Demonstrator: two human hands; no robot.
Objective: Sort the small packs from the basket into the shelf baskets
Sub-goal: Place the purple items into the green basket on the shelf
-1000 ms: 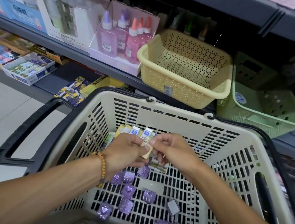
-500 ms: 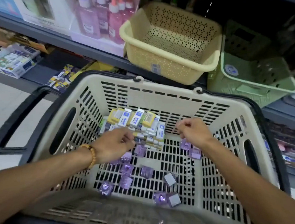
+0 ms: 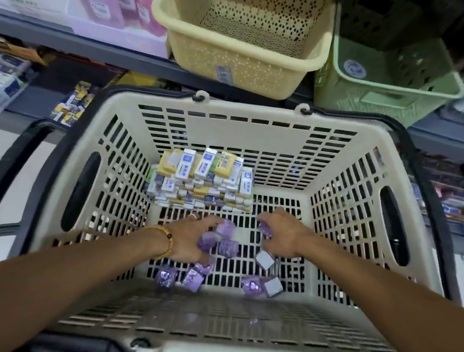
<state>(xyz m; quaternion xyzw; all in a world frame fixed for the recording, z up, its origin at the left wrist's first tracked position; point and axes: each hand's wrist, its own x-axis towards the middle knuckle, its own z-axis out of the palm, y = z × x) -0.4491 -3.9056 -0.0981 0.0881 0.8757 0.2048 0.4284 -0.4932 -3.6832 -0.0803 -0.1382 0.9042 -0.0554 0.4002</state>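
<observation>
On the left, the left hand (image 3: pixel 190 237) reaches down into the big cream basket (image 3: pixel 245 127) in the middle of the frame. It has a bead bracelet (image 3: pixel 168 240) on its wrist. Its fingers curl round a bunch of purple packs (image 3: pixel 220 240), which sit right at its fingertips. Two more purple packs (image 3: pixel 180 277) lie on the basket floor just below this hand, toward the bottom of the frame.

Above both hands, against the far wall of the basket, sits a pile of white and yellow packs (image 3: pixel 202 182). It is apart from the hands.

To the right, the right hand (image 3: pixel 283 235) is also down in the basket. Its fingers are bent round one purple pack (image 3: pixel 265 229). A white-faced pack (image 3: pixel 264 259) lies just under this hand, and two more packs (image 3: pixel 262 286) lie lower down.

At the top of the frame, on the shelf (image 3: pixel 102 44), stands a yellow shelf basket (image 3: pixel 244 38). A green shelf basket (image 3: pixel 385 82) stands just to its right.
</observation>
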